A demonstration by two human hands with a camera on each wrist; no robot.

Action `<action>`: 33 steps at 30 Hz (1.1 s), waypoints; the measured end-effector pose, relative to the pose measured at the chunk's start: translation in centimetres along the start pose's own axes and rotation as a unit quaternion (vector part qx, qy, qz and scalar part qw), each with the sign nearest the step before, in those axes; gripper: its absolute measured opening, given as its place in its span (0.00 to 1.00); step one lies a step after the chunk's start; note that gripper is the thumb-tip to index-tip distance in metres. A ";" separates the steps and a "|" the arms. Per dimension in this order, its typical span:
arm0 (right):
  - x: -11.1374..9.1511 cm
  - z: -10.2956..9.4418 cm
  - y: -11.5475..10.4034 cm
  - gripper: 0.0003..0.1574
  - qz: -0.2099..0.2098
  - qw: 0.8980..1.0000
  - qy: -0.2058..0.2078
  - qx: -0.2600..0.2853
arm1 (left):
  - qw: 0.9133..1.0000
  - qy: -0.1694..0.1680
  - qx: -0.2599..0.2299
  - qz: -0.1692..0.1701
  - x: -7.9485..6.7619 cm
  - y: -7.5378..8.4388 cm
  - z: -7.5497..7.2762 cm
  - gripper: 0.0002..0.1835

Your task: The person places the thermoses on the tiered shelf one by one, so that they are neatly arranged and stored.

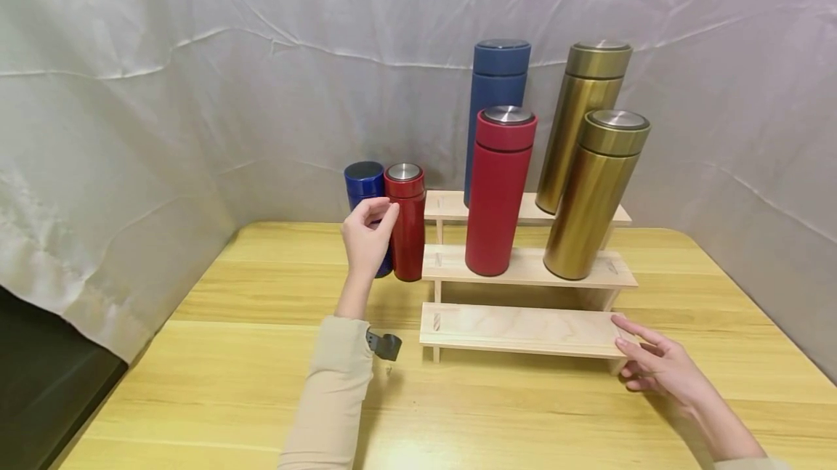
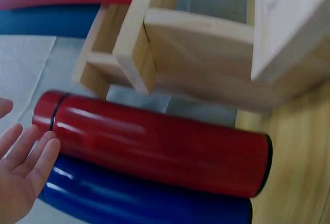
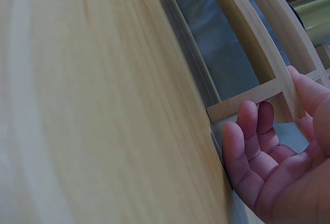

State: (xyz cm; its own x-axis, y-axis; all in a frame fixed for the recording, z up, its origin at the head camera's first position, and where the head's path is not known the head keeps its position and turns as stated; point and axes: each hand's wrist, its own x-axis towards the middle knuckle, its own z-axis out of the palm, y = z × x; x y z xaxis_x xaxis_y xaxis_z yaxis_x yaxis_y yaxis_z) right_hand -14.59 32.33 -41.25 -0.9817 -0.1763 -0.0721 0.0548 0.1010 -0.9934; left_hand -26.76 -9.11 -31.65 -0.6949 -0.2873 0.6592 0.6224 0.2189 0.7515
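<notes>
Head view shows the right hand (image 1: 660,368) nearest to the person, lying relaxed with straight fingers on the bench (image 1: 229,383), its fingertips touching the right end of the lowest step of the wooden rack (image 1: 516,328). It holds nothing. In the right wrist view the fingers (image 3: 247,147) rest against the rack frame, released.

Further from the person, the left hand (image 1: 368,237) is raised at the small red flask (image 1: 407,221), which stands on the bench just to the left of the rack. The fingers are loosely spread near the upper part of this flask. In the left wrist view the hand (image 2: 20,175) is open beside the flask's top, and I cannot tell if it touches; it grips nothing. Just behind this hand stands the small blue flask (image 1: 365,187), touching or nearly touching the red one.

Beyond the hands, on the middle step, stand a tall red flask (image 1: 500,190) and a gold flask (image 1: 593,194). On the top step, furthest away, stand a tall blue flask (image 1: 495,114) and a second gold flask (image 1: 580,121).

I judge that four flasks are already placed on the rack, while the two small ones remain on the bench and the lowest step is free.

No brand, label or writing can be read on any flask.
</notes>
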 end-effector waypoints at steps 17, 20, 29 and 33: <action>-0.1 0.1 -0.4 0.25 0.002 1.000 0.006 0.000 | 0.993 0.107 0.039 0.027 1.1 -2.1 -2.5 0.28; -0.1 0.0 -0.3 0.25 0.003 1.000 0.007 -0.005 | 0.994 0.095 0.052 0.024 1.5 -3.1 -2.7 0.33; -0.1 0.1 0.0 0.24 0.001 1.000 0.004 -0.003 | 0.998 0.011 0.052 -0.014 2.6 -3.9 -2.6 0.44; -0.1 0.2 0.0 0.24 0.003 1.000 0.007 0.001 | 0.998 -0.027 0.061 -0.013 3.0 -4.0 -2.4 0.48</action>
State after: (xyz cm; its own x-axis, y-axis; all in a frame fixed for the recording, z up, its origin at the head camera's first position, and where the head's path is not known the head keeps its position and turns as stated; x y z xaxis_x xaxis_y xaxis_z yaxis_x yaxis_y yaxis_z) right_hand -14.45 32.19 -41.24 -0.9837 -0.1623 -0.0774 0.0615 0.1010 -0.9930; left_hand -30.54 -13.07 -32.74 -0.7312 -0.2444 0.6369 0.5576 0.3237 0.7644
